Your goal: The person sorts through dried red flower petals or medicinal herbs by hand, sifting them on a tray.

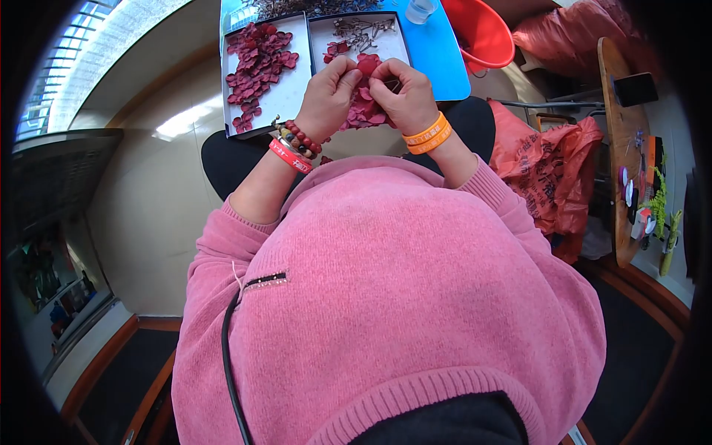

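My left hand (326, 98), with beaded bracelets and a red wristband, pinches the left side of a red fabric-like flower (367, 64). My right hand (409, 92), wearing orange wristbands, is closed at the flower's right side, close to a thin dark stem or wire. Below and between the hands lie more pinkish-red petals (363, 116), partly covered by the fingers. A shallow white box (291, 93) to the left holds a heap of dark red petal pieces (256, 63). Beyond my hands, a second shallow box (320, 33) contains small brown stem pieces (363, 31) and a few red bits.
Both boxes rest on a blue table (443, 55). A dark tangled pile (311, 7) and a clear cup (420, 10) sit at its far side. Right of it stand a red basin (482, 33) and red plastic bags (545, 163). A wooden board (617, 148) is farther right.
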A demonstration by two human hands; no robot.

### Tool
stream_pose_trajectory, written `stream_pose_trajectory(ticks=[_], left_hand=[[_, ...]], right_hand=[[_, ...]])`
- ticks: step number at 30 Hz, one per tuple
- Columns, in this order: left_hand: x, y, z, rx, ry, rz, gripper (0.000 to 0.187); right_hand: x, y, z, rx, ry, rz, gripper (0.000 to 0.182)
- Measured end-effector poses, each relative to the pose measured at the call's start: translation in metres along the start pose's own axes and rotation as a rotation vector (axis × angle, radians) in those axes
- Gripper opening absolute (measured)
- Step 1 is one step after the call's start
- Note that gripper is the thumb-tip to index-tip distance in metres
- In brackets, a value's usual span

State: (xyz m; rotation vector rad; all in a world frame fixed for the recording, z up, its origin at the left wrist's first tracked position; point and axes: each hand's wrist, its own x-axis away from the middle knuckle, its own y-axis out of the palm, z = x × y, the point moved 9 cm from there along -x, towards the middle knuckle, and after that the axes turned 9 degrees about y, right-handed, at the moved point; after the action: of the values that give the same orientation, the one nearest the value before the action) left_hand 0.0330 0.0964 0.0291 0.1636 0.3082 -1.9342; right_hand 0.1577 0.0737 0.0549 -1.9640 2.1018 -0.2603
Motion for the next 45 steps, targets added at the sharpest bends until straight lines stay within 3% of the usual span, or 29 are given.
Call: stream_pose_trajectory(ticks=[9,13,16,17,18,19,20,21,26,29,33,37,41,45], left_hand=[[0.002,0.003,0.050,-0.378,0.402,0.096,0.004],[0.000,0.007,0.036,-0.218,0.292,-0.001,0.007],[-0.003,0.013,0.031,-0.099,0.259,-0.087,0.008],[0.001,0.015,0.015,0.000,0.116,-0.100,0.009],[0.003,0.013,0.019,-0.052,0.176,-0.049,0.006],[0.008,0.016,0.004,-0.013,0.085,-0.056,0.005],[0.013,0.016,-0.005,0.008,0.103,-0.025,0.004],[0.019,0.017,-0.007,0.117,-0.086,0.006,0.005],[0.024,0.010,0.005,-0.133,0.148,0.014,0.011],[0.021,0.006,0.047,-0.448,0.458,-0.005,0.011],[0.022,0.000,0.013,-0.146,0.096,-0.040,0.004],[0.019,-0.002,0.091,-0.447,0.611,0.226,0.014],[0.029,-0.009,0.124,-0.549,0.801,0.263,0.033],[0.035,-0.011,0.139,-0.607,0.884,0.314,0.035]], right_hand=[[0.012,-0.009,-0.026,0.192,-0.279,0.163,0.006],[0.017,-0.008,-0.030,0.220,-0.312,0.226,0.010],[0.015,-0.010,-0.018,0.094,-0.113,0.223,0.009],[0.016,-0.009,-0.014,0.076,-0.054,0.231,0.009],[0.016,-0.006,-0.008,0.056,0.052,0.177,0.011],[0.016,-0.004,0.001,0.038,0.120,0.140,0.012],[0.017,-0.003,-0.003,0.117,0.007,0.158,0.009],[0.019,0.000,-0.002,0.126,-0.003,0.128,0.008],[0.023,0.013,-0.013,0.183,-0.132,-0.008,0.009],[0.024,0.014,-0.017,0.195,-0.139,0.000,0.011],[0.026,0.009,-0.035,0.171,-0.168,0.131,0.010],[0.013,-0.006,-0.028,-0.041,-0.053,0.135,0.007],[0.021,0.001,-0.056,-0.496,0.113,-0.033,0.005],[0.026,-0.001,-0.069,-0.511,0.036,-0.063,0.008]])
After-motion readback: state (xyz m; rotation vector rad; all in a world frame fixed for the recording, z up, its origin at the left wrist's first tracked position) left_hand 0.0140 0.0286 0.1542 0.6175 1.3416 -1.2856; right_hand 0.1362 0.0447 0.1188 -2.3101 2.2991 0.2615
